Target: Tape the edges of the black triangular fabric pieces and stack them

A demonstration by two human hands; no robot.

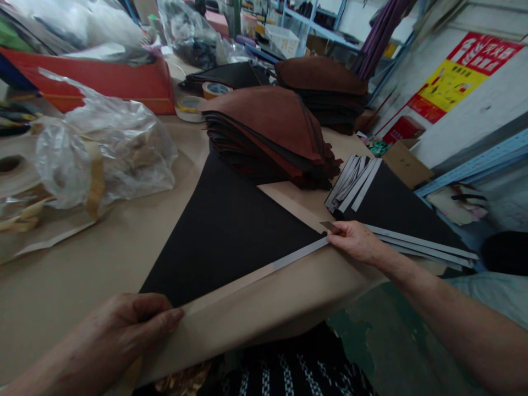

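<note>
A large black triangular sheet (231,231) lies flat on the tan table (82,275). Along its near edge runs a long grey strip (289,257). My left hand (127,322) presses the strip's left end against the sheet's lower corner, fingers bent together with the thumb on top. My right hand (357,239) pinches the strip's right end at the sheet's right corner, fingers closed. A small dark tab (329,225) sticks out just beyond the right fingertips.
Stacked brown and black triangular pieces (268,132) stand behind the sheet, with another stack (322,82) farther back. A second black sheet (396,209) with several grey strips (352,181) lies at right. Plastic bags (111,148), tape rolls (190,107) and a red box (103,82) crowd the left.
</note>
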